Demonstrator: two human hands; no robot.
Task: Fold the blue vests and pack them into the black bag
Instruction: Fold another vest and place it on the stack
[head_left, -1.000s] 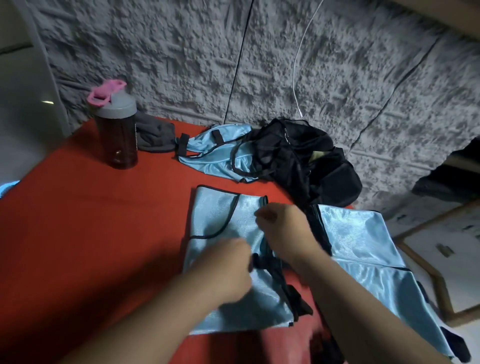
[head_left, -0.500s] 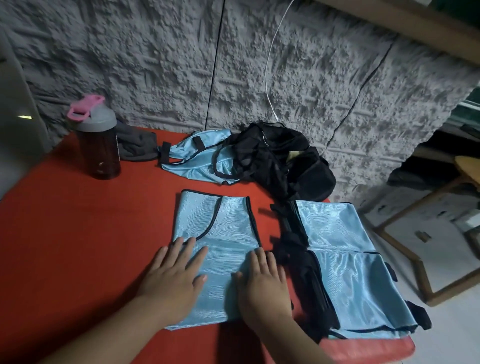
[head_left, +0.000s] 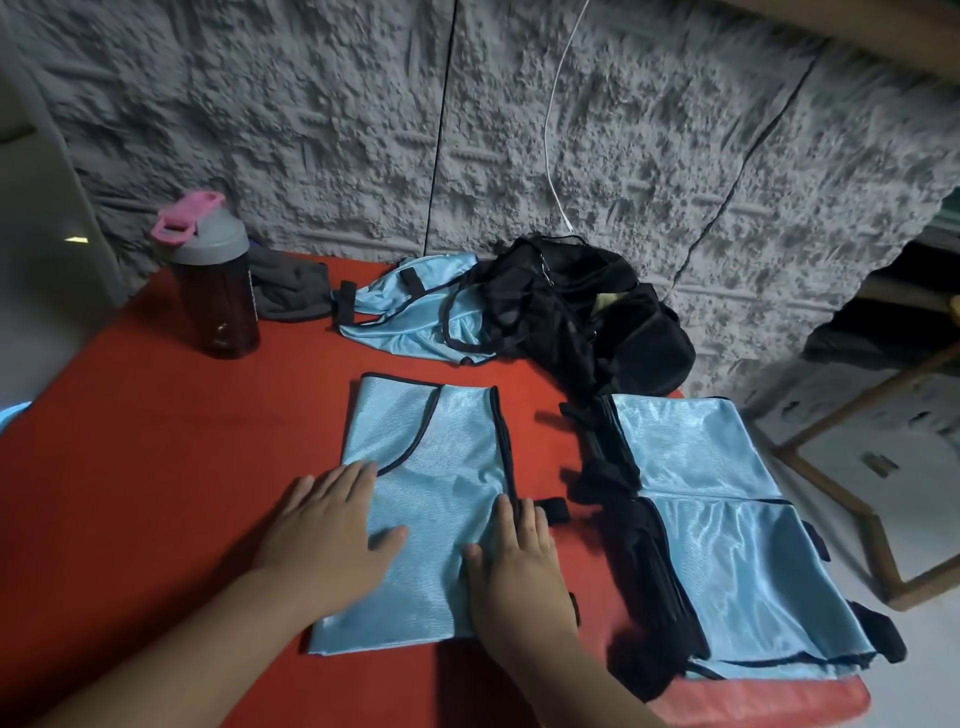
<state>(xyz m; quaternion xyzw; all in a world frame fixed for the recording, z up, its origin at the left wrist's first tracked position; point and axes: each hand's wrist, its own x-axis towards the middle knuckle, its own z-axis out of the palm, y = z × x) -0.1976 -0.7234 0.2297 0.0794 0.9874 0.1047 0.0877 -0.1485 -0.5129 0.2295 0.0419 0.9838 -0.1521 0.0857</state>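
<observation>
Rough grey textured wall (head_left: 363, 130) runs along the far side, all bumpy like stucco, with a white cable (head_left: 551, 130) hanging down it. Up against it sits the bench (head_left: 156, 467), covered in a flat red surface.

Folded vest (head_left: 431, 499) lies near the middle of the bench: shiny light-blue fabric with thin black piping, neat rectangular shape, curved armhole trim showing on top. Left hand (head_left: 332, 535) lies flat on its left side, fingers straight and spread, gripping nothing. Right hand (head_left: 519, 566) presses flat on its right edge, fingers straight too, next to a small black strap tab (head_left: 551, 509).

To the right, a stack of vests (head_left: 727, 530) sits with black edges layered on its left side, reaching the bench's right edge and near corner. Further back, a crumpled vest (head_left: 410, 322) lies loose, touching the black bag (head_left: 587, 312), which slumps soft and open against the wall.

Far left has a dark shaker bottle (head_left: 218, 296) with a grey lid and pink flip cap, plus a grey cloth (head_left: 291, 291) just beside it. Plenty of bare red bench on the left side.
</observation>
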